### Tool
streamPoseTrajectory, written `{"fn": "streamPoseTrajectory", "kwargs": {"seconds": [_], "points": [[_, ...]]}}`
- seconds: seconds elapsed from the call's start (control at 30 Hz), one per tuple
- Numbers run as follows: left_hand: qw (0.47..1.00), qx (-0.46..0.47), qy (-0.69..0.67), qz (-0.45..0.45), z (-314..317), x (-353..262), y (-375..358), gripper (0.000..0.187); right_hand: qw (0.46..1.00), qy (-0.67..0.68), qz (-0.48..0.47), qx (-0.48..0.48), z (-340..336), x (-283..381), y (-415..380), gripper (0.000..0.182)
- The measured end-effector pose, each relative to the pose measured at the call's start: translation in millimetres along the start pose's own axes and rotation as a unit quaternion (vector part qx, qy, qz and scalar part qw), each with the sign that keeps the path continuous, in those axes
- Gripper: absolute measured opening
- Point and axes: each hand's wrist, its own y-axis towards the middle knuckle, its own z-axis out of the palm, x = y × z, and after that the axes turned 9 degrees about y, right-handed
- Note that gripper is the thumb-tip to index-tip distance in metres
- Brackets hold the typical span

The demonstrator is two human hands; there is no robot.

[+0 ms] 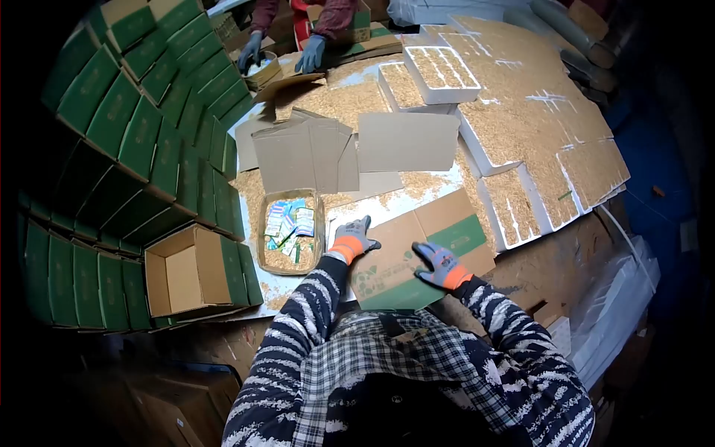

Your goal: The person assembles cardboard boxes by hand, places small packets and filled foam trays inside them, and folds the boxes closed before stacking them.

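A flattened cardboard box [395, 249], brown with green bands, lies in front of me at the table's near edge. My left hand [353, 239], in a grey glove with an orange cuff, rests at its left edge with fingers stretched and thumb apart. Flat on the right part of the cardboard lies my right hand [441, 265], gloved the same way, its fingers spread. Left of my left hand stands a shallow basket [261, 231] holding small white, blue and green packets [290, 223] over wood shavings.
Stacked green boxes [134, 119] wall the left side, with an open box [182, 272] low in front. Loose cardboard sheets [408, 141] lie ahead. White trays of shavings [441, 74] fill the right. Across the table, a co-worker's gloved hands [311, 54] are beside a container.
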Motion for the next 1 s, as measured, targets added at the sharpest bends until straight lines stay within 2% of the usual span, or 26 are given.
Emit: {"fn": "streamPoseTrajectory", "kwargs": {"seconds": [0.03,0.07,0.1,0.17,0.27,0.3,0.37,0.4,0.43,0.5,0.53,0.67,0.7,0.73,0.77,0.83,0.87,0.9,0.93,0.97,1.0], "points": [[0.998,0.056,-0.003,0.027,-7,4,5,0.079,0.998,0.044,0.017,-0.037,-21,-2,11,0.072],[0.998,0.047,0.017,0.042,-19,2,1,0.067,0.991,-0.026,-0.021,-0.131,-51,6,22,0.072],[0.998,0.047,0.021,0.041,-43,-5,-10,0.067,0.968,-0.097,-0.058,-0.222,-88,21,30,0.072],[0.997,-0.042,-0.015,0.060,-110,-27,-48,0.057,0.936,-0.154,-0.077,-0.308,-149,47,39,0.072],[0.984,-0.141,0.072,0.082,-169,-40,-90,0.038,0.939,-0.148,-0.111,-0.291,-180,48,52,0.060],[0.984,-0.143,0.073,0.077,-165,-39,-90,0.038,0.938,-0.146,-0.116,-0.292,-171,43,56,0.060],[0.951,-0.249,0.159,0.092,-148,-29,-90,0.037,0.941,-0.150,-0.128,-0.275,-147,37,61,0.055],[0.957,-0.208,0.191,0.059,-146,-34,-94,0.043,0.934,-0.146,-0.139,-0.295,-142,43,54,0.053],[0.956,-0.212,0.194,0.054,-150,-33,-96,0.043,0.926,-0.143,-0.151,-0.315,-137,49,48,0.051],[0.977,-0.158,0.093,0.111,-165,-38,-106,0.048,0.913,-0.144,-0.208,-0.321,-129,32,41,0.047],[0.979,-0.143,0.098,0.107,-159,-31,-100,0.051,0.902,-0.152,-0.243,-0.323,-126,22,37,0.041],[0.984,-0.140,0.073,0.086,-161,-7,-85,0.049,0.894,-0.114,-0.321,-0.292,-147,24,32,0.036],[0.992,-0.068,0.070,0.080,-169,-2,-84,0.047,0.893,-0.068,-0.368,-0.251,-158,28,35,0.029],[0.995,0.005,0.065,0.072,-176,2,-81,0.046,0.907,-0.001,-0.362,-0.213,-165,33,32,0.024],[0.995,0.005,0.065,0.071,-184,5,-81,0.046,0.917,0.068,-0.352,-0.172,-171,39,25,0.020],[0.996,0.058,-0.062,-0.031,-199,6,-81,0.042,0.912,0.158,-0.337,-0.170,-176,51,15,0.017],[0.976,-0.103,-0.193,-0.007,-172,16,-71,0.032,0.913,0.161,-0.342,-0.150,-176,56,15,0.017],[0.976,-0.100,-0.193,-0.007,-165,3,-72,0.032,0.914,0.163,-0.348,-0.130,-175,63,17,0.017],[0.931,-0.297,-0.205,0.051,-155,-18,-69,0.027,0.915,0.166,-0.353,-0.100,-166,62,20,0.015],[0.844,-0.482,-0.209,0.106,-148,-37,-66,0.023,0.916,0.166,-0.359,-0.070,-157,61,25,0.013],[0.854,-0.470,-0.163,0.155,-144,-50,-64,0.022,0.919,0.205,-0.336,-0.022,-149,67,24,0.011]]}}
